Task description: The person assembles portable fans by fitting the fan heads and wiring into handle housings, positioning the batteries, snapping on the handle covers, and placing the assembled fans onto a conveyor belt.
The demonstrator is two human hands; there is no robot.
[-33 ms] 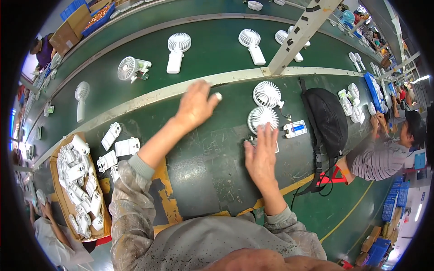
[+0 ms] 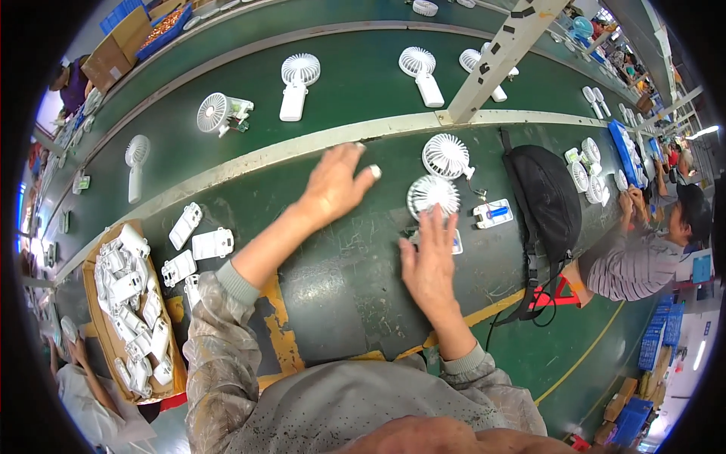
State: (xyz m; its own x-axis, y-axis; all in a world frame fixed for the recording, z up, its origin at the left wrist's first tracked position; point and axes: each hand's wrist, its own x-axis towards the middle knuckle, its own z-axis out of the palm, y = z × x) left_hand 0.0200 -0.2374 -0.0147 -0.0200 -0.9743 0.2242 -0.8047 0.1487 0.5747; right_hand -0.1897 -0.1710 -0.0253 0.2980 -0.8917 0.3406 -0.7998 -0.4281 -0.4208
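Grey-beige patterned long sleeves (image 2: 219,340) with ribbed grey cuffs (image 2: 236,282); 2 bare hands, no gloves.

Green conveyor belt (image 2: 363,83), white support post (image 2: 499,57), blue crates (image 2: 650,348)

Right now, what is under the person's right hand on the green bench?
The right hand lies flat, fingertips on the lower edge of a white fan head. A small white part with blue pokes out beside the palm; the rest of it is covered, so its shape cannot be told.
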